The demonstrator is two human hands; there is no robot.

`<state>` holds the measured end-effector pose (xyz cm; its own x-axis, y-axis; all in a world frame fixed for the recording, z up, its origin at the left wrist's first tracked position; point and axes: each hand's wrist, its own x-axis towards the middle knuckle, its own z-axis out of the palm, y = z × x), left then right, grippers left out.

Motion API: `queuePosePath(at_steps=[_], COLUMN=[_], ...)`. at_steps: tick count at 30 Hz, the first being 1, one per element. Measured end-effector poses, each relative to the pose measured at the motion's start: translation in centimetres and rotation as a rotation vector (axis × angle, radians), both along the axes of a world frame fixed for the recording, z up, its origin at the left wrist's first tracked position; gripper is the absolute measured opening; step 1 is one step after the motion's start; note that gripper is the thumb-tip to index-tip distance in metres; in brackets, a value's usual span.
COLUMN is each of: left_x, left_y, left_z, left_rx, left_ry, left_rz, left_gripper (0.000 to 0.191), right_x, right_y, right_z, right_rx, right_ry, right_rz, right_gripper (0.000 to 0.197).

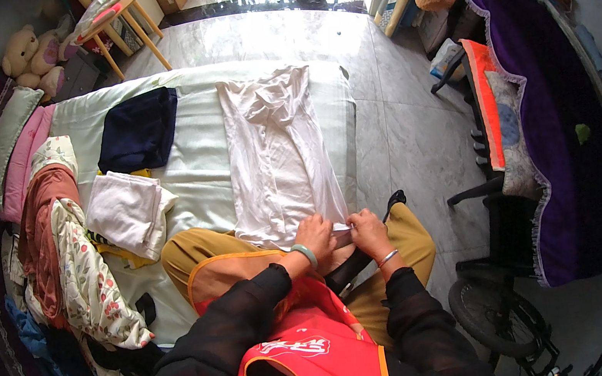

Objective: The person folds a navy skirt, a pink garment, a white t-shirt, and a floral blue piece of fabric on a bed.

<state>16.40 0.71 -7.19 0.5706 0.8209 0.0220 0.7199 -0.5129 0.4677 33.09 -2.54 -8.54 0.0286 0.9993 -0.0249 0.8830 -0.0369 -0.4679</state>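
A white garment, buttoned down its front and partly folded lengthwise, lies spread on the bed. Its near edge reaches my lap. My left hand, with a pale bangle at the wrist, has its fingers closed on that edge near the right corner. Close beside it, my right hand, wearing a silver bracelet, pinches the corner of the same cloth. Left of the garment sit a folded navy cloth and a stack of folded white clothing, with yellow fabric showing under it.
Rumpled clothes pile along the bed's left side, below pillows. To the right stand a black chair with an orange cover, a table under purple cloth, and a wheel. A wooden stool stands beyond the bed.
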Motion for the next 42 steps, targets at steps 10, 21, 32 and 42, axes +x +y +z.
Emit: queuePosePath(at_steps=[10, 21, 32, 42], left_x=[0.6, -1.5, -6.3, -19.9], left_y=[8.9, 10.7, 8.9, 11.9], left_z=[-1.1, -3.0, -0.9, 1.6], left_rx=[-0.178, -0.124, 0.086, 0.281], left_ry=[-0.163, -0.270, 0.125, 0.569], left_rz=[0.518, 0.567, -0.290, -0.466], left_gripper=[0.038, 0.026, 0.046, 0.059], right_x=[-1.4, -2.0, 0.9, 1.5], right_y=[4.0, 4.7, 3.4, 10.2], right_z=[-0.5, -3.2, 0.7, 2.8], right_rx=[-0.010, -0.097, -0.126, 0.306], right_ry=[0.186, 0.369, 0.407, -0.367], right_rz=[-0.231, -0.380, -0.025, 0.713], right_gripper=[0.024, 0.027, 0.016, 0.048])
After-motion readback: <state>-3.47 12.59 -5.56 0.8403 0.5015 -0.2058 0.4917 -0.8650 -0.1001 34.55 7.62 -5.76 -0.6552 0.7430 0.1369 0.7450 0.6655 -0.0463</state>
